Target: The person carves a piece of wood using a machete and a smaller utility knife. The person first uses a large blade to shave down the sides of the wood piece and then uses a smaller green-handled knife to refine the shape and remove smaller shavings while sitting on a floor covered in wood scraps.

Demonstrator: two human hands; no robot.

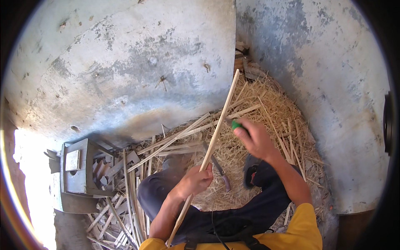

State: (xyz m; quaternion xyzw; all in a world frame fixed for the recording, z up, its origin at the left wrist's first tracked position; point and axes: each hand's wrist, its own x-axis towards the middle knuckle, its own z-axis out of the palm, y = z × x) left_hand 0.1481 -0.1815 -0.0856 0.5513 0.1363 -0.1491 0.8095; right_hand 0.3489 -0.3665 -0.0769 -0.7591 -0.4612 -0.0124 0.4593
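Note:
My left hand is closed round a long, pale wooden strip, which slants from near my lap up toward the wall corner. In my right hand is a green-handled knife; its short blade meets or lies very close to the strip's right side, mostly hidden. Between my legs, a curved blade with a brown handle lies on the shavings, below the strip and just right of my left hand.
A heap of straw-coloured shavings covers the floor up to the wall corner. Long loose strips lie crossed to the left. A grey wooden box stands beside the left wall, with scraps of wood around it.

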